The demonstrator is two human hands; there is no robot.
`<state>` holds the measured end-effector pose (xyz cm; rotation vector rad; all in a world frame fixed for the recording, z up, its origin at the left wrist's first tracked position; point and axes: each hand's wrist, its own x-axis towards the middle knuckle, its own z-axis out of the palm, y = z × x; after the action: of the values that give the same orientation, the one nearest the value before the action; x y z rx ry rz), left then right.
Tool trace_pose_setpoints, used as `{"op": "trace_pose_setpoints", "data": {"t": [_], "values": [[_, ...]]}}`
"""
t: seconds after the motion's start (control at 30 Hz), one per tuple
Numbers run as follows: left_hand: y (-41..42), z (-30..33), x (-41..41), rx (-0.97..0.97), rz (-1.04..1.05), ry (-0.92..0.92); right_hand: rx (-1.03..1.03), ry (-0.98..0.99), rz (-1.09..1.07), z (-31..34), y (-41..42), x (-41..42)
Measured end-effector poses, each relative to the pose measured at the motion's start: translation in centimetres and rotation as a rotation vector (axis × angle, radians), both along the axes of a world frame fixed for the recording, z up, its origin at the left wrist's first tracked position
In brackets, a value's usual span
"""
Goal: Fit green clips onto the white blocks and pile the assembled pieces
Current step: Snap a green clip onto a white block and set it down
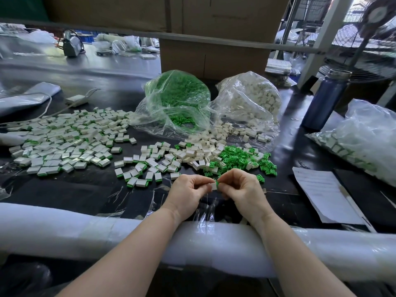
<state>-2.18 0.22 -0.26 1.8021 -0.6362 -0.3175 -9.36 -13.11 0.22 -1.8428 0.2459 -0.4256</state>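
Left hand: the left hand (188,190) is over the dark table (85,196), near the front edge, at about 6 o'clock of the scene. Its fingers are curled and pinch a white block (213,186) between thumb and fingertips.
Right hand: the right hand (240,187) is just beside the left one, on its 3 o'clock side. Its fingers are curled and pinch a green clip (217,183), which touches the right end of the block.
Loose parts: a heap of white blocks (205,151) mixed with a heap of green clips (235,157) lies at 12 o'clock from the hands, near them.
Assembled pieces: a wide pile of assembled pieces (64,138) spreads at 10 o'clock from the hands; more of them are scattered between this pile and the hands.
Bags: an open clear bag of green clips (177,97) stands behind the loose parts, and a clear bag of white blocks (250,99) is just beside it at 3 o'clock.
Other things: a dark blue bottle (325,99) stands at 2 o'clock, a paper sheet (321,194) lies at 3 o'clock, and a white foam pad (128,239) covers the table edge under both forearms.
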Motion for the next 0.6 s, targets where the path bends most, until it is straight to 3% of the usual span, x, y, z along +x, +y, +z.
{"op": "trace_pose_setpoints", "data": {"t": [0.6], "values": [[0.06, 0.15, -0.22, 0.053, -0.038, -0.026, 0.034, 0.01, 0.022, -0.11, -0.34, -0.13]]}}
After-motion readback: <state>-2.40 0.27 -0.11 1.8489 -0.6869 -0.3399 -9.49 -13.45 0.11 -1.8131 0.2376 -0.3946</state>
